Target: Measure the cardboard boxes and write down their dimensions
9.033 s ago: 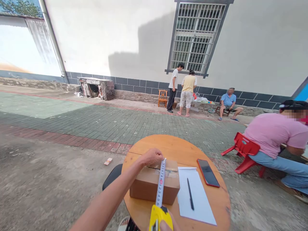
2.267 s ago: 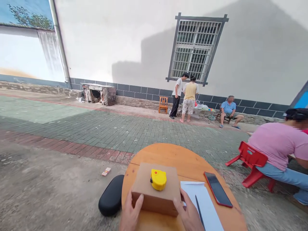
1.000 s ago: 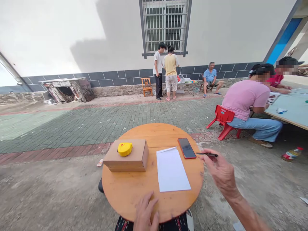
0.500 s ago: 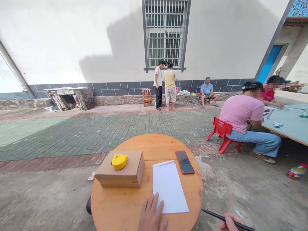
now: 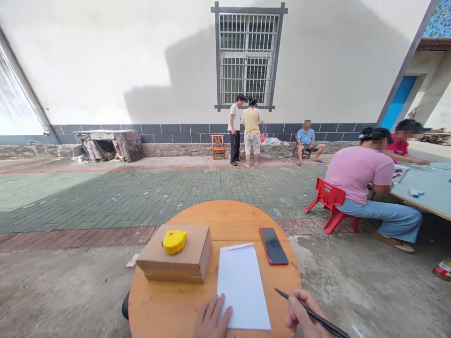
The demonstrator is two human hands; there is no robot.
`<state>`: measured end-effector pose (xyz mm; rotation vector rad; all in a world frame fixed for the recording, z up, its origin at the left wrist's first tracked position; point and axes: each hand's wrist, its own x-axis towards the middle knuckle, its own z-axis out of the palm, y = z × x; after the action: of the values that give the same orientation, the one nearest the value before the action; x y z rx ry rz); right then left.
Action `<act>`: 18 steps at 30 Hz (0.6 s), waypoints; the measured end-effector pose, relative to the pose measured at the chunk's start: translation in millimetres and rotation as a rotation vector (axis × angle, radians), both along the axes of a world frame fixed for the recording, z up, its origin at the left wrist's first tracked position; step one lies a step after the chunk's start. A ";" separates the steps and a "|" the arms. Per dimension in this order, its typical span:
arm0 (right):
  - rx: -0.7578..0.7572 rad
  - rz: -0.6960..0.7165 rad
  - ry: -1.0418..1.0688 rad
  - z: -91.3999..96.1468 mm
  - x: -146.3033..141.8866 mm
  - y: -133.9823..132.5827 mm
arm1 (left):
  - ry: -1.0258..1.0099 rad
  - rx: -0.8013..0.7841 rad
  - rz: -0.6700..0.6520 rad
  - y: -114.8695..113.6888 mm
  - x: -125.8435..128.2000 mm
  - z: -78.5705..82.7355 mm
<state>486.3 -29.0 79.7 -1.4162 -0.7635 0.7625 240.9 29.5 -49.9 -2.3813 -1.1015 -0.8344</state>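
On the round wooden table (image 5: 225,217) lies a white sheet of paper (image 5: 241,284). My left hand (image 5: 210,320) rests flat by the sheet's near left corner, fingers stretched out. My right hand (image 5: 303,315) grips a black pen (image 5: 312,314) at the table's near right edge, tip pointing toward the paper. A brown cardboard box (image 5: 178,255) sits at the left with a yellow tape measure (image 5: 174,241) on top. A red-cased phone (image 5: 273,245) lies face up to the right of the paper.
A person in a pink shirt (image 5: 366,188) sits on a red plastic chair (image 5: 329,202) at a grey table (image 5: 426,190) on the right. Three people (image 5: 252,130) are by the far wall under a barred window. A black object (image 5: 125,305) lies under the table's left edge.
The tape measure was laid on the box and both hands let the box go. My right hand took the pen and brought it in to the paper's right side; my left hand settled on the sheet.
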 end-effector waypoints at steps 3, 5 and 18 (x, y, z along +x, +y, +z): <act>-0.005 0.123 -0.119 2.7 -6.5 7.8 | -0.006 -0.130 -0.070 -11.2 -0.5 32.1; -0.040 0.206 -0.191 0.2 -11.1 16.8 | -0.046 -0.245 -0.084 -15.7 4.5 50.0; -0.065 0.337 -0.370 -33.0 -48.4 84.1 | -0.142 -0.625 -0.161 7.9 36.8 69.0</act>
<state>437.9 55.1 46.7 -1.5275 -1.2978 0.7941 277.7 37.3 19.1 -2.9910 -1.4018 -0.8066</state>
